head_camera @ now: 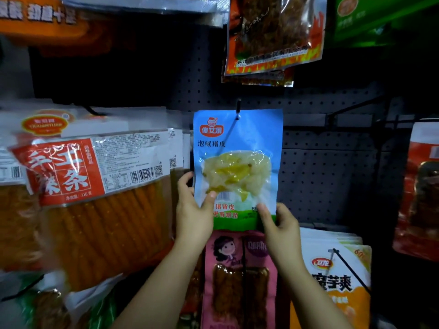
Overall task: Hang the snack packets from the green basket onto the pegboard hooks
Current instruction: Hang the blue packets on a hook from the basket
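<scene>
— Where is the snack packet now?

— The blue packet (237, 167) is in front of the dark pegboard (327, 167), about in the middle. Its top hole is at the tip of a black hook (238, 109). I cannot tell if it already sits fully on the hook.

— And the hands?

— Both hold the packet at its lower part. The left hand (193, 214) grips the lower left edge, with the thumb on the front and the other fingers behind. The right hand (278, 222) pinches the bottom right corner, also with the thumb on the front.

— What is around it?

— To the left hangs a big red-labelled packet (90, 198) with orange sticks. Just below is a pink packet (237, 276), and beside that, to the right, a white and orange packet (337, 281) on its own hook. Above hangs a flame-printed packet (273, 36).
</scene>
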